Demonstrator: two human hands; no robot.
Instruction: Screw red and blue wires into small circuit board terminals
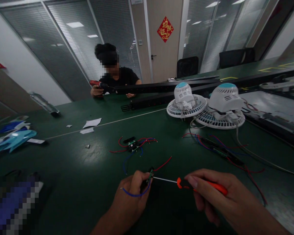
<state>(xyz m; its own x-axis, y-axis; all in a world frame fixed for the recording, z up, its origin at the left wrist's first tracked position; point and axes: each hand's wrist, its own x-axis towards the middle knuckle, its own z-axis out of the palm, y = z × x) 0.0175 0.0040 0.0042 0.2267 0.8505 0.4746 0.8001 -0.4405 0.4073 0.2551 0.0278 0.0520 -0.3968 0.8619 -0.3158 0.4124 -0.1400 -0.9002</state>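
My left hand (131,195) is closed around a small green circuit board (150,176), mostly hidden by the fingers. A red wire (163,164) sticks out from the board to the upper right, and a blue wire (137,195) curls below it. My right hand (218,192) grips a screwdriver (181,183) with an orange and black handle. Its thin metal shaft points left, and the tip meets the board or lies right beside it. Beyond my left hand lies a cluster of similar boards (133,146) with red and blue wires.
Two white fan heads (183,98) with round grilles stand at the back right. More wired boards (220,150) lie before them. Across the table a person (117,73) holds a red power drill (96,83) by long black bars (152,88). Paper scraps (91,123) and blue plastic wrapping (19,138) lie left.
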